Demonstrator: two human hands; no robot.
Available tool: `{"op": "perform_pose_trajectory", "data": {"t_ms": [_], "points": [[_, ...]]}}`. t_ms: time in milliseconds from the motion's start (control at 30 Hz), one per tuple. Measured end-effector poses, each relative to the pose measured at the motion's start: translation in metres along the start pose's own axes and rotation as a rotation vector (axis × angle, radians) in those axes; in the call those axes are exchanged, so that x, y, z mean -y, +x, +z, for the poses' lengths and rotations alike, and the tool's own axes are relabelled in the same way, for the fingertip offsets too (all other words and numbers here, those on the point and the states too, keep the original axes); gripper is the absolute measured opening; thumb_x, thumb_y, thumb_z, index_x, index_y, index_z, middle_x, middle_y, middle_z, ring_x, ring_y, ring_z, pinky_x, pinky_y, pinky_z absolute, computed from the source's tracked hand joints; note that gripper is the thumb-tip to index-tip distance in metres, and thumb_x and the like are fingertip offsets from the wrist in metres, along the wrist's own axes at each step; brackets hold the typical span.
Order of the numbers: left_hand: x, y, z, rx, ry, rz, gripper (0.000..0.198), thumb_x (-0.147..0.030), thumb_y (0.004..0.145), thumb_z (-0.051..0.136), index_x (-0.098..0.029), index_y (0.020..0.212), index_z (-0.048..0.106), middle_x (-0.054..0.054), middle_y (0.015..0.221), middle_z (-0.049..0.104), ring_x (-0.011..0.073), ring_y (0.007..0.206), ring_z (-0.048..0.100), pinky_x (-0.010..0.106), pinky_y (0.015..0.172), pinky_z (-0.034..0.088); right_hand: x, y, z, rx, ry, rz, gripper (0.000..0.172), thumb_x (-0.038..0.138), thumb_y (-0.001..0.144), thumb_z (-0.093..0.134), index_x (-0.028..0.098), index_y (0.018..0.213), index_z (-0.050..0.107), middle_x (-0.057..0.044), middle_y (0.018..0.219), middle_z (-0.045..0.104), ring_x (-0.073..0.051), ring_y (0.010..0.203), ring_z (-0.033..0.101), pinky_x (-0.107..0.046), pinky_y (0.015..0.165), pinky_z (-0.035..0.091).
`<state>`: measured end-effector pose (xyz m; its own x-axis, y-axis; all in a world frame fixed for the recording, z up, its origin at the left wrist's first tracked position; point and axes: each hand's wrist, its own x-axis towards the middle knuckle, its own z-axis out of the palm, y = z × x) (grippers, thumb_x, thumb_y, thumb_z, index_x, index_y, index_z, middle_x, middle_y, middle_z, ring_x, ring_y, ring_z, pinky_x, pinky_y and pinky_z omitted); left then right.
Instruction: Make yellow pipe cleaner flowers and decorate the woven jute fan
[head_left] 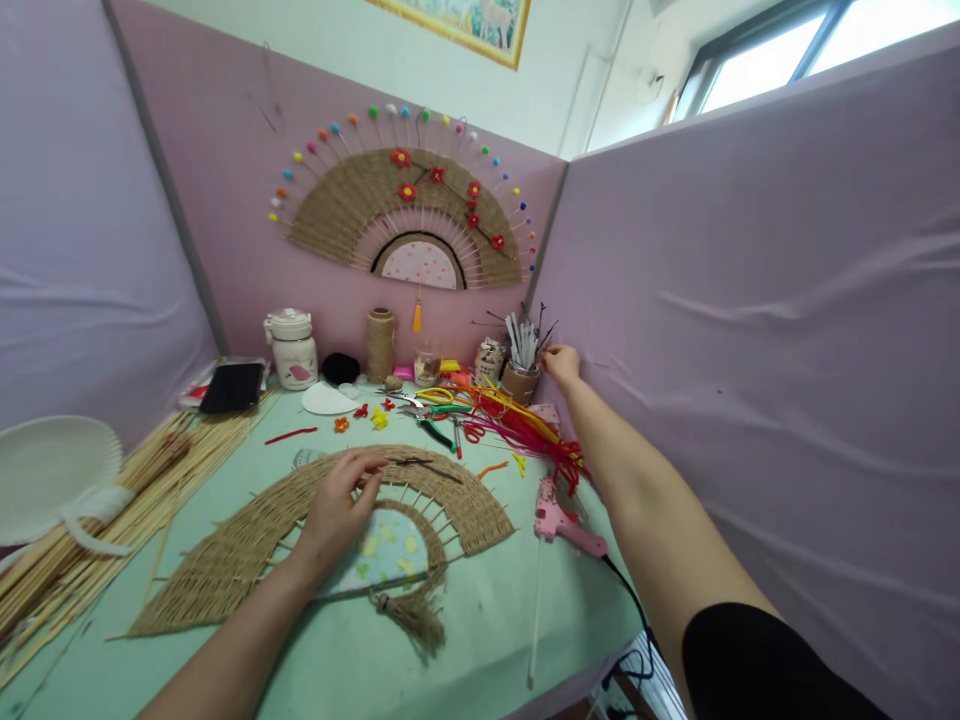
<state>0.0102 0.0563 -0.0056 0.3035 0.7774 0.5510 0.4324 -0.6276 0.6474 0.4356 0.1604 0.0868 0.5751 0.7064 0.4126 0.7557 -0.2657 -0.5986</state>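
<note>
A woven twine fan (247,530) with a pale blue floral centre (390,548) and a twine tassel (412,618) lies on the table. My left hand (341,510) rests over its upper middle, fingers bent near a dark twig (431,467) that lies across the weave; its fingertips are partly hidden, and what they may hold is too small to tell. My right hand (561,362) reaches to the back right, its fingers pinched beside a jar (519,382) of white glue sticks (523,342) and dark twigs. Whatever is in that pinch cannot be made out.
Pliers (436,432), small flowers (379,418) and red pipe cleaners (517,425) lie behind the fan. A pink glue gun (562,525) with a cord sits right. Straw sticks (67,570) and a white plate (56,470) are left. A finished fan (337,200) hangs on the back panel.
</note>
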Motion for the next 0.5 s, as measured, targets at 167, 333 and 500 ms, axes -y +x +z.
{"op": "perform_pose_trajectory", "data": {"t_ms": [167,333,500], "points": [[-0.002,0.0,0.0,-0.002,0.013,0.002,0.02,-0.026,0.084,0.046,-0.018,0.091,0.063,0.007,0.099,0.06,0.0189,0.093,0.057,0.031,0.076,0.05,0.001,-0.008,0.004,0.044,-0.194,0.104,0.034,0.023,0.068,0.068,0.008,0.098,0.064,-0.018,0.094,0.067,-0.025,0.092,0.064,-0.03,0.077,0.048],[-0.003,0.0,0.001,-0.009,-0.025,-0.032,0.02,-0.027,0.084,0.046,-0.018,0.091,0.063,0.007,0.1,0.06,0.0186,0.091,0.057,0.031,0.074,0.05,0.016,-0.031,0.008,-0.084,-0.386,-0.09,0.037,0.031,0.085,0.047,0.016,0.119,0.053,-0.017,0.121,0.055,-0.024,0.101,0.059,-0.034,0.081,0.046],[-0.002,-0.001,0.001,-0.001,-0.011,-0.028,0.019,-0.023,0.084,0.045,-0.019,0.091,0.063,0.007,0.101,0.059,0.0187,0.095,0.056,0.032,0.079,0.049,0.03,-0.034,0.025,0.136,-0.558,-0.194,0.028,0.029,0.088,0.044,0.016,0.101,0.065,-0.016,0.104,0.065,-0.024,0.099,0.061,-0.031,0.082,0.044]]}}
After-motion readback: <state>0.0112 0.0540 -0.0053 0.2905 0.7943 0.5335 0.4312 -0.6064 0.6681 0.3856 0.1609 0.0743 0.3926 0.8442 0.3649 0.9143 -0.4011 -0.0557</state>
